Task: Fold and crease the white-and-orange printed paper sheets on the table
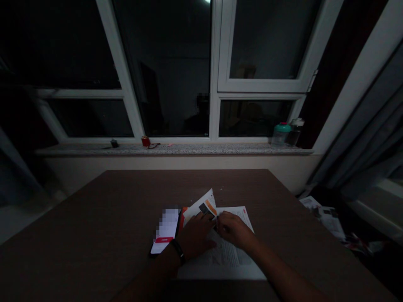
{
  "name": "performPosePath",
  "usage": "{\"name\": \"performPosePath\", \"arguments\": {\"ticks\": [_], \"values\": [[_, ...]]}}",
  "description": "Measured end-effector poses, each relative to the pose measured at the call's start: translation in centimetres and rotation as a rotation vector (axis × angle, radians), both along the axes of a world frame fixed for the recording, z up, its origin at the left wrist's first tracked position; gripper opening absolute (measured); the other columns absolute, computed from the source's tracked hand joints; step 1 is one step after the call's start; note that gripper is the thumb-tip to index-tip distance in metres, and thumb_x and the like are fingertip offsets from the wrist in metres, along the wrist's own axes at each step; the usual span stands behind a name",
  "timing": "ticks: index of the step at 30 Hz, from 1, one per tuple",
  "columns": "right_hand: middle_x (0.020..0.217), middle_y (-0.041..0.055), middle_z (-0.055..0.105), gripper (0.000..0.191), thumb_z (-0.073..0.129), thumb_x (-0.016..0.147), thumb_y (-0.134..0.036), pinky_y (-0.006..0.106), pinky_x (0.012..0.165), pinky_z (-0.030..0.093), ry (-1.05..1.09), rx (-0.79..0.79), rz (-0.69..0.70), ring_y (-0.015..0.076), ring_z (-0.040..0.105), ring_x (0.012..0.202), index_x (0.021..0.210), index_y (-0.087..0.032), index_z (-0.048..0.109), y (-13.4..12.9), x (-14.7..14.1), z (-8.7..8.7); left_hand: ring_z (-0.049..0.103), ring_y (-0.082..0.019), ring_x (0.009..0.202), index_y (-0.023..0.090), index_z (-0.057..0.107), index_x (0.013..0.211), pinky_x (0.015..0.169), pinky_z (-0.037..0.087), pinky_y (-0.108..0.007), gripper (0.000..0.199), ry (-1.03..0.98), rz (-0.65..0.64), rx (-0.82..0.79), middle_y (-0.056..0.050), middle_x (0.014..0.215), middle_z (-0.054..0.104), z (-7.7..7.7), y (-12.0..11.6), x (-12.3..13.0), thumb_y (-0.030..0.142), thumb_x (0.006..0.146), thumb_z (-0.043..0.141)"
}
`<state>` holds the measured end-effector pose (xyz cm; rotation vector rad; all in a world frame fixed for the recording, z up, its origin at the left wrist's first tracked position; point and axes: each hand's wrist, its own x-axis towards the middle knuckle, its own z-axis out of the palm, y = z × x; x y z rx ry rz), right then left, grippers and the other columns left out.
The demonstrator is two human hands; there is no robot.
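A booklet (234,258) with printed pages lies on the dark table in front of me. Its left page (195,208), which has an orange band and a dark picture, sits askew with its top corner sticking up past the rest. My left hand (198,235), with a dark band at the wrist, is spread flat on that page. Close beside it, my right hand (234,227) is closed in a pinch on the page's edge near the booklet's middle. The exact grip is hidden by the fingers. A lit phone (168,224) lies left of the booklet, next to my left wrist.
Small white scraps (222,188) lie beyond the booklet on the table (126,201). A window sill (189,149) behind holds a small red object (145,141) and a teal-topped bottle (281,133) beside a clear one (296,131). Papers (329,218) are piled below the table's right edge.
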<state>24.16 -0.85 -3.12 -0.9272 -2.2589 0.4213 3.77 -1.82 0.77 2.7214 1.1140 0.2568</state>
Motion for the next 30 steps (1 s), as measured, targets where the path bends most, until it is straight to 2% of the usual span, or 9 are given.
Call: {"name": "performPosePath", "arguments": {"ticks": [5, 8, 13, 19, 24, 30], "values": [[0.080, 0.0010, 0.058, 0.015, 0.055, 0.080, -0.006, 0.025, 0.069, 0.040, 0.024, -0.021, -0.094, 0.0163, 0.054, 0.077, 0.076, -0.020, 0.051, 0.06, 0.19, -0.12, 0.046, -0.031, 0.118, 0.025, 0.048, 0.128, 0.097, 0.039, -0.046, 0.058, -0.023, -0.009, -0.024, -0.006, 0.134, 0.051, -0.07, 0.10, -0.22, 0.038, 0.078, 0.074], [0.084, 0.0012, 0.059, 0.012, 0.056, 0.082, -0.009, 0.025, 0.069, 0.041, 0.061, -0.054, -0.090, 0.0159, 0.054, 0.077, 0.081, -0.021, 0.052, -0.34, 0.37, -0.19, 0.043, -0.031, 0.122, 0.025, 0.049, 0.128, 0.102, 0.036, -0.046, 0.058, -0.048, -0.021, -0.024, -0.007, 0.136, 0.049, -0.31, 0.20, -0.38, 0.038, 0.077, 0.074], [0.081, 0.0001, 0.058, 0.014, 0.058, 0.080, -0.009, 0.026, 0.071, 0.040, 0.049, -0.054, -0.070, 0.0165, 0.054, 0.079, 0.079, -0.021, 0.052, -0.60, 0.38, -0.32, 0.039, -0.030, 0.130, 0.025, 0.046, 0.131, 0.108, 0.031, -0.047, 0.062, -0.063, -0.035, -0.026, -0.008, 0.141, 0.045, -0.76, 0.29, -0.52, 0.037, 0.078, 0.074], [0.081, 0.0001, 0.059, 0.013, 0.059, 0.079, -0.009, 0.026, 0.069, 0.039, 0.056, -0.077, -0.074, 0.0160, 0.054, 0.077, 0.078, -0.021, 0.053, -0.65, 0.49, -0.21, 0.044, -0.030, 0.124, 0.024, 0.049, 0.128, 0.103, 0.035, -0.045, 0.054, -0.043, -0.046, -0.016, -0.008, 0.136, 0.050, -0.35, 0.16, -0.37, 0.039, 0.081, 0.071], [0.079, -0.0005, 0.058, 0.015, 0.060, 0.077, -0.008, 0.025, 0.067, 0.039, 0.075, -0.095, -0.074, 0.0156, 0.053, 0.075, 0.077, -0.021, 0.052, -0.68, 0.57, -0.30, 0.050, -0.028, 0.113, 0.024, 0.055, 0.120, 0.094, 0.041, -0.041, 0.041, -0.011, -0.058, 0.000, -0.005, 0.123, 0.058, 0.11, 0.08, -0.12, 0.035, 0.084, 0.069], [0.074, -0.0016, 0.055, 0.015, 0.061, 0.075, -0.008, 0.025, 0.066, 0.038, 0.049, -0.074, -0.087, 0.0157, 0.053, 0.074, 0.076, -0.021, 0.053, -0.72, 0.52, -0.26, 0.052, -0.027, 0.111, 0.026, 0.055, 0.121, 0.092, 0.042, -0.039, 0.038, -0.006, -0.073, 0.000, -0.004, 0.122, 0.058, 0.16, 0.08, -0.15, 0.034, 0.086, 0.067]]}}
